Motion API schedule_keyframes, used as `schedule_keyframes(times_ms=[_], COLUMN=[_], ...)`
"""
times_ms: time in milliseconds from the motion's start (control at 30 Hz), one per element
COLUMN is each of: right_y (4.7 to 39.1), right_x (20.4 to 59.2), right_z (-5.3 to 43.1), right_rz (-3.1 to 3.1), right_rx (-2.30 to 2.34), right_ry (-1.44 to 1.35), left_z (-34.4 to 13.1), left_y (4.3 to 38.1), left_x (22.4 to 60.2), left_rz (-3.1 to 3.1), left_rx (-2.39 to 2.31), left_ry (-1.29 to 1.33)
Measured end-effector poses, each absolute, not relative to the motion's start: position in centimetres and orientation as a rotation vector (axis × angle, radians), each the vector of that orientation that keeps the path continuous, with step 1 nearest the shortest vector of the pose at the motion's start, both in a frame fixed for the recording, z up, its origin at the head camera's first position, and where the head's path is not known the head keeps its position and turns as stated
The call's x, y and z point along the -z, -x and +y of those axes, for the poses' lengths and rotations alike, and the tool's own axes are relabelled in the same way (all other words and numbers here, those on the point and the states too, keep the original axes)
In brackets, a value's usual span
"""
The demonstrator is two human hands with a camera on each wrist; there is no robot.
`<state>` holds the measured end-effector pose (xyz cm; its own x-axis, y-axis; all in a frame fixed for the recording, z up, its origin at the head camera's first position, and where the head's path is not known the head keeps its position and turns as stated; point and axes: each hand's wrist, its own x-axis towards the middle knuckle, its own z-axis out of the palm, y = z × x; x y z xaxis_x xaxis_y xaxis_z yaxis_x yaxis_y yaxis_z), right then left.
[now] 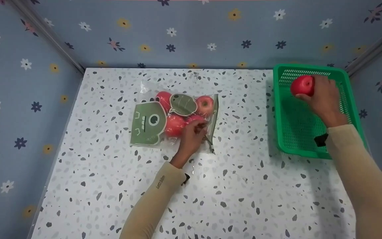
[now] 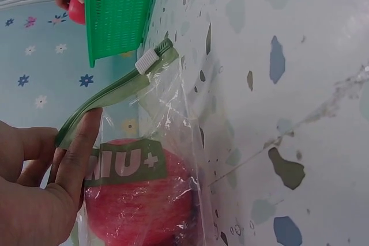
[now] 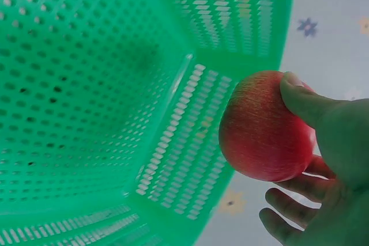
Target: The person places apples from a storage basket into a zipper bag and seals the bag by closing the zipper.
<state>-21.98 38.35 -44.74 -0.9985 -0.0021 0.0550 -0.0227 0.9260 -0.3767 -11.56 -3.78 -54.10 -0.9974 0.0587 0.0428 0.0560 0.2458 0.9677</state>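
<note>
The red apple (image 1: 302, 85) sits in the right hand (image 1: 323, 99), thumb and fingers curled round it, held over the far end of the green basket (image 1: 310, 146); the basket stands at the right edge of the speckled desk (image 1: 244, 199); near the middle of the desk lies a clear zip bag (image 1: 174, 116) with green cartoon prints, holding more red apples (image 1: 205, 103); the left hand (image 1: 192, 137) rests on the bag's near side, fingers straight against the plastic by the green zip strip (image 2: 104, 102), gripping nothing.
</note>
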Motion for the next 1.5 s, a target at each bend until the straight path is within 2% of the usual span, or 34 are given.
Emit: schedule_keyframes(times_ms=[767,1500], right_y=[18.2,13.9], right_x=[42.4,45.2], right_z=[30.9,22.7], right_rz=[-2.961,-2.966], right_rx=[-0.461,-0.442], right_ry=[-0.266,-0.536], left_z=[-3.7,-3.8], left_y=[11.8,11.7], left_x=[53.7,52.8], left_rz=[2.46,2.496], left_rx=[-1.986,-2.038], left_ry=[-0.081,-0.1])
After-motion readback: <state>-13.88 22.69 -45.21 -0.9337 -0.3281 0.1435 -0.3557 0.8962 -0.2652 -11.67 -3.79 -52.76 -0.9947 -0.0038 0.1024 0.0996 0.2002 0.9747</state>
